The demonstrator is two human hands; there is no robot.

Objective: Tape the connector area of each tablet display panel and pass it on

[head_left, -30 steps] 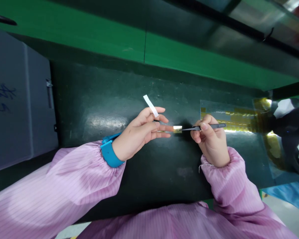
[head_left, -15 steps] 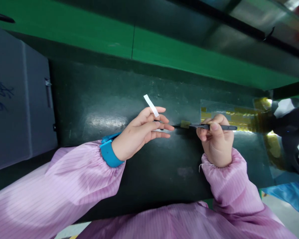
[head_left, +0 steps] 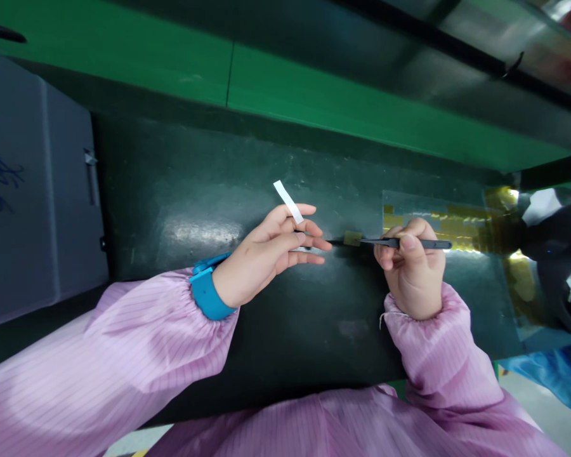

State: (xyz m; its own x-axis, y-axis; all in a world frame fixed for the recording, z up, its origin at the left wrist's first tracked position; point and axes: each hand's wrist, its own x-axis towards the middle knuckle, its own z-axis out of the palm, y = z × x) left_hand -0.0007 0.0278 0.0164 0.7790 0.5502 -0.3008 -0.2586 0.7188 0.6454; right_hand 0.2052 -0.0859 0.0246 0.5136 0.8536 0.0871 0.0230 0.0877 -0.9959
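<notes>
My left hand (head_left: 271, 251), with a blue band at its wrist, is closed on a thin dark part (head_left: 335, 242) that runs out past its fingertips toward the right. A narrow white strip (head_left: 288, 202) sticks up from between the fingers of this hand. My right hand (head_left: 412, 266) pinches dark tweezers (head_left: 431, 244) that point left. At the tweezers' tip sits a small yellowish translucent piece of tape (head_left: 353, 238), by the far end of the dark part. Whether the tape touches that part I cannot tell.
A sheet with rows of yellow tape (head_left: 450, 222) lies behind my right hand. To the left stands a grey box (head_left: 71, 190) with handwriting. A green panel (head_left: 276, 82) borders the dark worktop (head_left: 195, 165) at the back. Blurred black-and-white items (head_left: 559, 254) crowd the right edge.
Both hands, the tweezers and the tape keep almost the same pose. The view has shifted slightly, so the seam in the back panel appears farther left.
</notes>
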